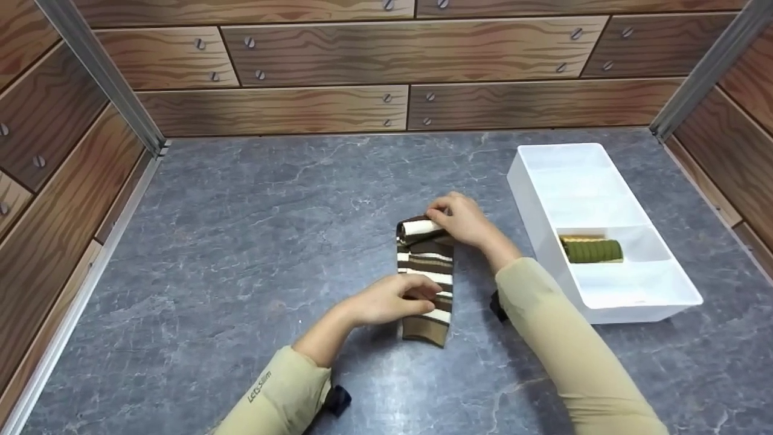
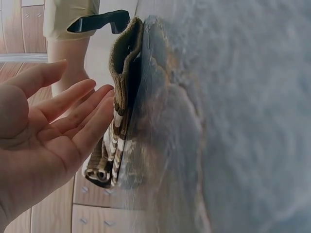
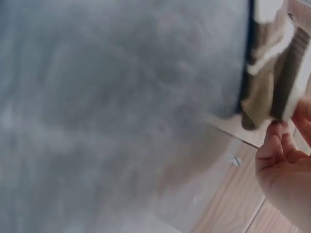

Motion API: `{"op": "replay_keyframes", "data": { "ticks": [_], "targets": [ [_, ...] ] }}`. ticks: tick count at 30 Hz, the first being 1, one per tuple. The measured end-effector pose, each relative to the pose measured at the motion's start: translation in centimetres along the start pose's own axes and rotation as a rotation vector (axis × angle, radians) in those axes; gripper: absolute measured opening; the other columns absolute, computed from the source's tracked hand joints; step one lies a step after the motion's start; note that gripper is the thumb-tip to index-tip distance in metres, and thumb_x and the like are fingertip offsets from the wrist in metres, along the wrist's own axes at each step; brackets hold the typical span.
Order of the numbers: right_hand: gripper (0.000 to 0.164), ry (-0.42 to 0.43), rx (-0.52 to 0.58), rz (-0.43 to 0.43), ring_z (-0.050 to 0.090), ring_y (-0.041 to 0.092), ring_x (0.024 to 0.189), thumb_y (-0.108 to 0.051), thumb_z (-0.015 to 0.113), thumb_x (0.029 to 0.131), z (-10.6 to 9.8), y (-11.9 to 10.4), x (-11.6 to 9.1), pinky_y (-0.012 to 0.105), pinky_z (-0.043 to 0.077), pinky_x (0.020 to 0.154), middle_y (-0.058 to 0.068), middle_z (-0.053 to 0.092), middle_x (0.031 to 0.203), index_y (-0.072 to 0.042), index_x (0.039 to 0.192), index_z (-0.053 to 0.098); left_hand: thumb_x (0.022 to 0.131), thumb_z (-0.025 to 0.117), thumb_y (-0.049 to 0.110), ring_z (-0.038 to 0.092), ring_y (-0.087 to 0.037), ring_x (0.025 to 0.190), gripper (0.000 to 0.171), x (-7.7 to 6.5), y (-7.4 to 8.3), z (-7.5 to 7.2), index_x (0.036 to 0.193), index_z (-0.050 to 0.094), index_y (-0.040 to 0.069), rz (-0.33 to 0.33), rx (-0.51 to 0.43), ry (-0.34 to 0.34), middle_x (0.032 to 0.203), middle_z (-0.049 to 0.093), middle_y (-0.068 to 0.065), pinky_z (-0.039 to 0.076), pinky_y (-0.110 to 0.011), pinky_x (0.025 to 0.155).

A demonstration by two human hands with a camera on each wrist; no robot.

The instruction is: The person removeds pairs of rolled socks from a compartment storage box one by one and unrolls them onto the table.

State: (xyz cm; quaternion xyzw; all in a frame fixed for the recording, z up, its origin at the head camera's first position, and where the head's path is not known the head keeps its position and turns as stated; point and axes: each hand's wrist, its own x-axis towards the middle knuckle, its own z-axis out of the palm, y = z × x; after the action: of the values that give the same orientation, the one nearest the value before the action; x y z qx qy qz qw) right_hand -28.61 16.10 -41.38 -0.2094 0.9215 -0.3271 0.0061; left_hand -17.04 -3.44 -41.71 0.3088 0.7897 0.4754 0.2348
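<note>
A brown-and-white striped sock (image 1: 425, 279) lies lengthwise on the table, its far end turned into a roll and its tan cuff (image 1: 424, 331) toward me. My right hand (image 1: 464, 220) pinches the right side of that roll between thumb and fingers; the right wrist view shows the fingertips (image 3: 278, 132) at the fabric. Over the cuff half of the sock hovers my left hand (image 1: 392, 299), fingers loosely extended. In the left wrist view the left hand (image 2: 53, 126) has its fingertips right beside the sock's edge, gripping nothing.
To the right stands a white divided box (image 1: 531, 199). One compartment holds a rolled green sock (image 1: 595, 251) with something yellowish behind it. Wood-patterned walls (image 1: 314, 109) border the grey marbled table (image 1: 241, 241) at the back and sides.
</note>
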Motion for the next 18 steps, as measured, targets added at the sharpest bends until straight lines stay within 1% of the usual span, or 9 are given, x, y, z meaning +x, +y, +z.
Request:
{"op": "replay_keyframes", "data": {
  "ticks": [2, 4, 5, 7, 9, 11, 12, 14, 18],
  "targets": [
    [0.018, -0.011, 0.010, -0.024, 0.054, 0.027, 0.082, -0.016, 0.062, 0.093, -0.7, -0.3, -0.3, 0.042, 0.044, 0.074, 0.014, 0.062, 0.098, -0.002, 0.100, 0.071, 0.094, 0.059, 0.014, 0.061, -0.018, 0.107, 0.033, 0.0, 0.0, 0.0, 0.124, 0.059, -0.001, -0.007, -0.003, 0.002, 0.117, 0.065, -0.012, 0.047, -0.025, 0.091],
    [0.015, -0.054, 0.036, -0.050, 0.055, 0.024, 0.082, -0.015, 0.065, 0.091, -1.5, -0.8, -0.8, 0.039, 0.045, 0.075, 0.011, 0.064, 0.098, -0.003, 0.097, 0.071, 0.094, 0.059, 0.014, 0.061, -0.017, 0.107, 0.033, -0.1, 0.0, -0.1, 0.124, 0.059, 0.000, -0.014, -0.011, 0.006, 0.117, 0.065, -0.011, 0.047, -0.025, 0.092],
    [0.013, -0.098, 0.054, -0.077, 0.057, 0.023, 0.083, -0.015, 0.065, 0.090, -1.9, -1.1, -1.1, 0.039, 0.046, 0.076, 0.009, 0.065, 0.097, -0.004, 0.096, 0.071, 0.094, 0.059, 0.014, 0.061, -0.017, 0.107, 0.034, -0.1, 0.0, -0.1, 0.125, 0.058, 0.001, -0.018, -0.013, 0.008, 0.117, 0.065, -0.011, 0.047, -0.025, 0.092],
    [0.012, -0.213, 0.073, -0.129, 0.059, 0.020, 0.085, -0.015, 0.066, 0.090, -2.4, -1.7, -1.7, 0.037, 0.048, 0.079, 0.005, 0.067, 0.097, -0.006, 0.096, 0.071, 0.094, 0.059, 0.014, 0.061, -0.017, 0.107, 0.034, -0.2, 0.1, -0.1, 0.124, 0.058, 0.001, -0.022, -0.016, 0.013, 0.117, 0.065, -0.012, 0.047, -0.025, 0.092],
    [0.013, -0.332, 0.066, -0.172, 0.061, 0.019, 0.092, -0.015, 0.066, 0.090, -2.6, -2.2, -2.3, 0.039, 0.049, 0.084, 0.003, 0.068, 0.099, -0.007, 0.098, 0.072, 0.094, 0.059, 0.014, 0.061, -0.017, 0.107, 0.033, -0.1, 0.1, -0.2, 0.124, 0.058, 0.000, -0.020, -0.019, 0.015, 0.117, 0.065, -0.012, 0.047, -0.025, 0.092],
    [0.016, -0.407, 0.034, -0.208, 0.061, 0.020, 0.097, -0.015, 0.064, 0.091, -2.4, -2.5, -2.5, 0.041, 0.049, 0.088, 0.002, 0.069, 0.103, -0.007, 0.103, 0.072, 0.094, 0.059, 0.014, 0.061, -0.018, 0.106, 0.033, -0.1, 0.1, -0.2, 0.123, 0.059, -0.001, -0.015, -0.018, 0.017, 0.116, 0.065, -0.012, 0.047, -0.026, 0.091],
    [0.018, -0.414, 0.010, -0.212, 0.061, 0.021, 0.099, -0.015, 0.063, 0.091, -2.3, -2.6, -2.5, 0.042, 0.049, 0.088, 0.004, 0.069, 0.105, -0.007, 0.105, 0.072, 0.094, 0.059, 0.013, 0.061, -0.017, 0.106, 0.033, -0.1, 0.1, -0.2, 0.123, 0.059, -0.001, -0.014, -0.018, 0.015, 0.115, 0.065, -0.013, 0.047, -0.026, 0.091],
    [0.020, -0.395, -0.018, -0.202, 0.061, 0.024, 0.103, -0.013, 0.062, 0.091, -1.9, -2.7, -2.4, 0.044, 0.047, 0.091, 0.006, 0.068, 0.108, -0.006, 0.109, 0.071, 0.094, 0.059, 0.013, 0.061, -0.017, 0.106, 0.033, 0.0, -0.1, -0.2, 0.123, 0.058, -0.001, -0.009, -0.021, 0.011, 0.115, 0.065, -0.013, 0.047, -0.025, 0.091],
    [0.026, -0.334, 0.014, -0.168, 0.061, 0.027, 0.104, -0.009, 0.061, 0.092, -1.6, -2.6, -1.7, 0.045, 0.046, 0.093, 0.010, 0.068, 0.109, -0.003, 0.116, 0.066, 0.094, 0.058, 0.013, 0.061, -0.017, 0.106, 0.032, 0.0, -0.3, 0.0, 0.123, 0.059, -0.002, -0.005, -0.037, 0.005, 0.115, 0.065, -0.013, 0.047, -0.024, 0.090]
  ]
}}
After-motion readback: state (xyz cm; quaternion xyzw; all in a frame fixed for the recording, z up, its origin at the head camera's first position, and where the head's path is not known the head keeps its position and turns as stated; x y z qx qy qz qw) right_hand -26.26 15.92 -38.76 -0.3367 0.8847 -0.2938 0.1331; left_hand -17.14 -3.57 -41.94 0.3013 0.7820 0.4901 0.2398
